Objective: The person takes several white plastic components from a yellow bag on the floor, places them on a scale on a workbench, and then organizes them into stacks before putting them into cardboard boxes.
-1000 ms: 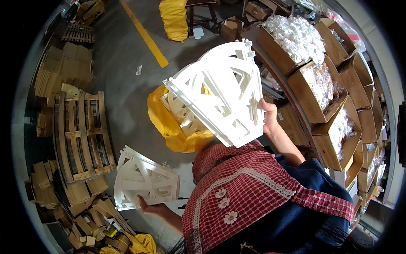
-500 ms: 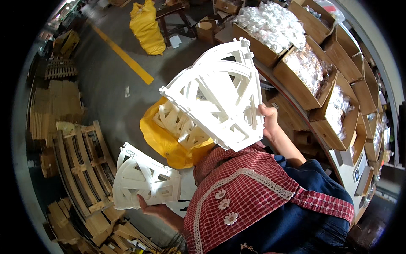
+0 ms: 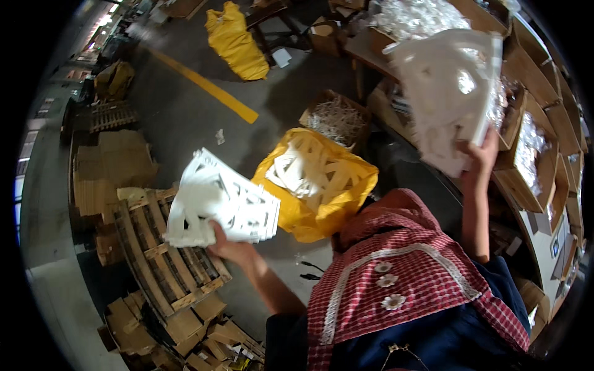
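My left hand (image 3: pixel 224 242) grips the lower edge of a white fan-shaped plastic panel stack (image 3: pixel 213 204), its thumb pressed on top. Several layers seem to lie together there, with cut-out openings. Out to the right, my right hand (image 3: pixel 481 151) is closed on the narrow lower corner of another white fan-shaped plastic panel (image 3: pixel 442 93), blurred by motion. Between the two hands an open yellow sack (image 3: pixel 337 213) stands on the floor. More white openwork panels (image 3: pixel 309 170) lie inside it.
A box of thin white strips (image 3: pixel 337 120) sits behind the sack. Cartons of bagged parts (image 3: pixel 526 157) line the curved bench at right. Wooden pallets (image 3: pixel 167 260) and flattened cardboard (image 3: pixel 114 167) are at left. Another yellow sack (image 3: pixel 238 43) stands farther back.
My right hand has swung its panel right, away from above the sack, so the sack's contents and the box behind show. The left hand's stack is raised and tilted differently. The view has shifted.
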Demonstrator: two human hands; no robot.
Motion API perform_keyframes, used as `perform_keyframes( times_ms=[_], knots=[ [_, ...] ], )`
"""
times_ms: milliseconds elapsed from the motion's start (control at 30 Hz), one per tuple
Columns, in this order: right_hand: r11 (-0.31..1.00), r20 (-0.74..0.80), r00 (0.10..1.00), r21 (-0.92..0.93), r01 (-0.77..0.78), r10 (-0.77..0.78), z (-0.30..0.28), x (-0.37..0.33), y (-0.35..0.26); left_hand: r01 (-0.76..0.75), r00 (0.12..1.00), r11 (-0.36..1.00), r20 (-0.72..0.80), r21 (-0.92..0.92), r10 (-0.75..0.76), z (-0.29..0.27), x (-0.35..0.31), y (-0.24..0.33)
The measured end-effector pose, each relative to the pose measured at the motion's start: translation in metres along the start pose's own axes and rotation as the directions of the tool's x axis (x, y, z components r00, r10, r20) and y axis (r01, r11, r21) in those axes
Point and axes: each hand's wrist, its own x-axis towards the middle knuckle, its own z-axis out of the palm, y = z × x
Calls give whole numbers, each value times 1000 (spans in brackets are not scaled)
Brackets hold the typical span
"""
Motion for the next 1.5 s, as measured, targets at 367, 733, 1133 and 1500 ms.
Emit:
perform_keyframes(
  times_ms=[367, 733, 1133, 1500],
  knots=[
    [378, 746, 374, -177, 909, -550, 106, -68, 42, 549, 797, 677, 550, -491, -248, 117, 26, -82],
    [868, 277, 875, -197, 456, -397, 75, 24, -24, 436, 899, 837, 105, -330, -426, 43, -5, -93],
    [403, 775, 254, 1, 915, -579, 137, -29, 50, 463, 880, 849, 243, -256, -407, 50, -8, -97],
    [606, 184, 663, -286, 742, -725, 98, 15, -32, 468, 883, 818, 147, -334, -445, 43, -35, -47]
  ],
)
